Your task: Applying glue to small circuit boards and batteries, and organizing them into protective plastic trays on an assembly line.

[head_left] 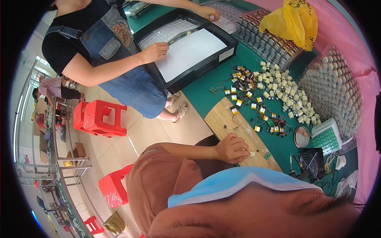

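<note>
My left hand rests on a light wooden board at the edge of the green table. Its fingers are curled closed, and what they hold, if anything, is hidden. A small whitish piece shows by the fingertips. Beyond it on the board lies a small green circuit board. One small battery with thin leads sits at the board's far end. My right hand is not in view. Past the board spreads a pile of small silver-and-yellow batteries with wires.
White block-shaped parts are heaped beside bagged stacked parts. Nearer stand a round dish, a green-and-white panel stack and a black fan. A co-worker's hand touches paper in a black tray. Red stools stand left.
</note>
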The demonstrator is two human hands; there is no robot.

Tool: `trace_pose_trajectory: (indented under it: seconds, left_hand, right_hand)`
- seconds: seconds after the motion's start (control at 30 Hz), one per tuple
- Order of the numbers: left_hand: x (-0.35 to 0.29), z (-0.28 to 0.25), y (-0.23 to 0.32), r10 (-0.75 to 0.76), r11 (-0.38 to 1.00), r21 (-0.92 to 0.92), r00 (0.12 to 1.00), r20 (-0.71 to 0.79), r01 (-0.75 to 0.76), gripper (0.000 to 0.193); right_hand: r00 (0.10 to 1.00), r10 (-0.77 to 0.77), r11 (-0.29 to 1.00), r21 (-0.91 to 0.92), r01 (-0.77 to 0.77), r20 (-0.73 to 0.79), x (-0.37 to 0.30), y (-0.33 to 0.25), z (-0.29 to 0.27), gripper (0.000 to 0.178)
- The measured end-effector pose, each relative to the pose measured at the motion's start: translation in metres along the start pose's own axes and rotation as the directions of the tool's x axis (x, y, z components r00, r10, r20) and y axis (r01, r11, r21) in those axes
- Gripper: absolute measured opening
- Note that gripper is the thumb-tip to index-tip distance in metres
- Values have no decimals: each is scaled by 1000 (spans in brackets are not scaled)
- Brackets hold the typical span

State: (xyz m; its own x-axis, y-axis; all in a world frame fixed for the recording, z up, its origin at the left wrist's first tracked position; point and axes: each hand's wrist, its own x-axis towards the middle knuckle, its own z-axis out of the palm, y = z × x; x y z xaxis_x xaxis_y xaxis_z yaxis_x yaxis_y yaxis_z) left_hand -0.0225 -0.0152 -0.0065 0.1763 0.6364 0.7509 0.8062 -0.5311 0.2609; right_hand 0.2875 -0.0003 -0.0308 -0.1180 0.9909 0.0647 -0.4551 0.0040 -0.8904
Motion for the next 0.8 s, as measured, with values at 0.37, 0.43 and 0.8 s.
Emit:
trace_pose_trajectory:
  seconds: [0.37,0.43,0.8]
  left_hand:
    - [0,1,-1,17,1000,-19,1000,0,-17,21]
    - [0,1,-1,15,1000,-19,1000,1,-15,21]
    - [-1,1,0,14,1000,-16,1000,12,-14,20]
  right_hand:
    - [998,8,1000,8,-7,-68,-2,0,5,33]
    - [996,8,1000,8,-7,-84,-2,-1,10,33]
    - [987,17,999,39,-11,-163,-3,-4,22,33]
